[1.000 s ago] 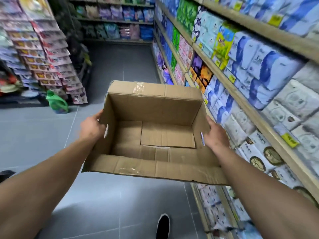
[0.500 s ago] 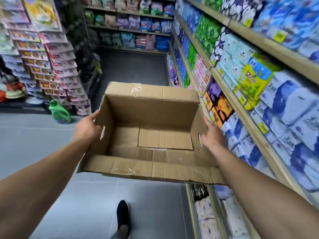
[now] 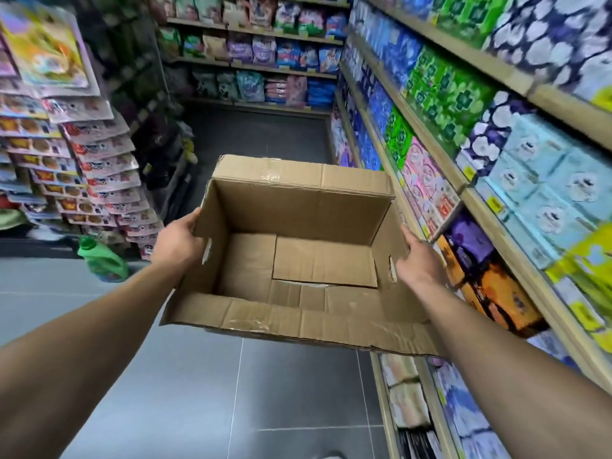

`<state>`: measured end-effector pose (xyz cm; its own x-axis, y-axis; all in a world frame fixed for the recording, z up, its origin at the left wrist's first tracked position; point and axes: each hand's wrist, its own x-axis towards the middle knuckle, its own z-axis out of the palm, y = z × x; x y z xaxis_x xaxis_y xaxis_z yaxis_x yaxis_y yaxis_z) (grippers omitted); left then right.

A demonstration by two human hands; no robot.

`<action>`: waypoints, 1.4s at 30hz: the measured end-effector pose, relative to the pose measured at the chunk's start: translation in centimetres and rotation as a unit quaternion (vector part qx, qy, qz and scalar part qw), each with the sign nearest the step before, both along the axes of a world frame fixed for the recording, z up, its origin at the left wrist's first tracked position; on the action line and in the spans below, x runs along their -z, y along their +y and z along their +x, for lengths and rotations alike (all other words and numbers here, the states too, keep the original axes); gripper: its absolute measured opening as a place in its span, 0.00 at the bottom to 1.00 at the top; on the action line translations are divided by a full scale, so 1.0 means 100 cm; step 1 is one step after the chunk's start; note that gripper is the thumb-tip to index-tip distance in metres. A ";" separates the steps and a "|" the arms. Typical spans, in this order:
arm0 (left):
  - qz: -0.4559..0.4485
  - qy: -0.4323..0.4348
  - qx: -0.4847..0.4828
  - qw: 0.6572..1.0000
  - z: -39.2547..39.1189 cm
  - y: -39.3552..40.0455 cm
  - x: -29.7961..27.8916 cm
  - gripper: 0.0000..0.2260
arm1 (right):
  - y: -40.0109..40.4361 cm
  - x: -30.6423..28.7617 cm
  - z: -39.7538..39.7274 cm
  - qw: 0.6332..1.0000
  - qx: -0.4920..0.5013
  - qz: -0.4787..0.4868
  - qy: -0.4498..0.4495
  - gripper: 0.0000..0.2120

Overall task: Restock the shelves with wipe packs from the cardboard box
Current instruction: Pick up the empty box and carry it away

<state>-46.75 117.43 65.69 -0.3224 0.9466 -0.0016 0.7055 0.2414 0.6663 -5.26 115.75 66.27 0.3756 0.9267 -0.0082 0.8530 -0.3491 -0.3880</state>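
I carry an open cardboard box [image 3: 298, 210] in front of me above the floor. Its inside is bare cardboard with no packs in it. My left hand [image 3: 177, 241] grips the box's left wall, the thumb over the edge. My right hand [image 3: 415, 260] holds the right wall near a torn handle slot. The shelves [image 3: 427, 137] on my right are packed with wipe and tissue packs in blue, green, pink and pale blue.
A green detergent bottle [image 3: 102, 260] stands on the grey tiled floor at the left, under a rack of hanging snack packets [image 3: 99, 167]. More shelves [image 3: 255, 61] close the aisle's far end. The aisle floor runs ahead between rack and shelves.
I have walked forward along the aisle with the box; the shelves on the right have slid past and the far shelves are closer. Both hands hold the box as before.
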 end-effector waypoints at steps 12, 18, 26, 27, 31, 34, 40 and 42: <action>-0.008 -0.008 -0.031 0.999 0.048 0.249 0.014 0.30 | 0.269 0.020 0.053 1.000 -0.023 -0.008 0.010 0.38; -0.014 -0.013 -0.063 0.998 0.058 0.353 0.020 0.31 | 0.399 0.025 0.062 0.999 -0.039 -0.018 0.032 0.39; -0.030 -0.029 -0.084 0.996 0.030 0.527 0.058 0.32 | 0.585 0.036 0.031 0.998 -0.057 -0.038 0.009 0.36; -0.027 -0.030 -0.082 0.996 0.026 0.554 0.060 0.31 | 0.611 0.038 0.025 0.998 -0.055 -0.039 0.010 0.36; -0.044 -0.049 -0.088 0.994 0.009 0.657 0.057 0.31 | 0.708 0.035 0.001 0.998 -0.051 -0.034 0.014 0.39; -0.044 -0.046 -0.075 0.995 0.000 0.729 0.047 0.31 | 0.774 0.025 -0.008 0.999 -0.044 -0.027 0.014 0.39; -0.044 -0.030 -0.057 0.997 0.002 0.868 0.034 0.30 | 0.898 0.027 -0.004 0.999 -0.022 -0.027 0.015 0.36; -0.046 -0.015 -0.047 0.998 0.008 0.916 0.037 0.30 | 0.942 0.037 0.001 0.999 -0.010 -0.025 0.020 0.36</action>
<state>-45.97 209.07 61.97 -0.4080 0.9077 -0.0982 0.6568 0.3665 0.6590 -5.15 209.98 62.52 0.3554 0.9322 -0.0688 0.8440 -0.3517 -0.4050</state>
